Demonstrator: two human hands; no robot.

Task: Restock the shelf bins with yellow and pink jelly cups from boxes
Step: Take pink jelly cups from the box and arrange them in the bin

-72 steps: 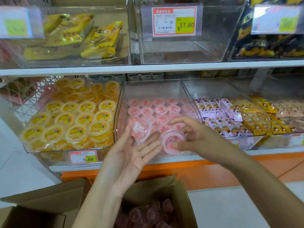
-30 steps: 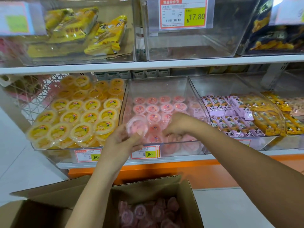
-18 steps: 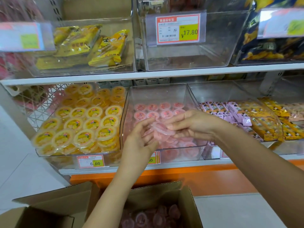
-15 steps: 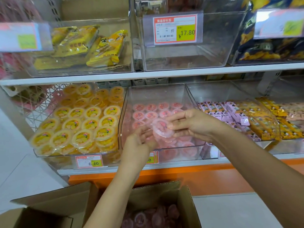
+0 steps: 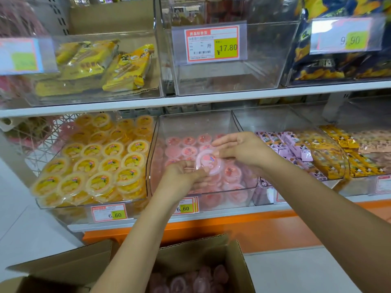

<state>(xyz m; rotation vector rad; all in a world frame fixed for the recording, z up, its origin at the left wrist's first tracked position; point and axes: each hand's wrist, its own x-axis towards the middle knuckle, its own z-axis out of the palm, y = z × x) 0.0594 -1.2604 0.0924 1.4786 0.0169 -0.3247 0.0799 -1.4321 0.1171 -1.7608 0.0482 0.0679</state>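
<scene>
Sitting nearest: the box (image 5: 211, 243), open, with spare cups (image 5: 190, 280) in it.
Left hand (image 5: 182, 172): its fingers are curled under the left edge of the cup (image 5: 208, 162) and grip it.
Right hand (image 5: 243, 149): its fingertips pinch the cup's right edge.
Cup: it is up in the air with its lid facing up, over the middle of the pink bin (image 5: 190, 125), just above the pink rows (image 5: 188, 142).
What changed: a second ago the left hand held this cup alone and the right hand was down in the bin. Then the right hand came over to it. Half a second ago the cup was tipped. Now it lies flat.
What that means: I think the cup is lined up and ready to be set down near the front edge.
Pink bin: its back rows are laid, and it looks like it has room for more.
Yellow bin (image 5: 53, 206): the yellow cups (image 5: 95, 166) reach its front edge, so pink looks like the job left.
</scene>
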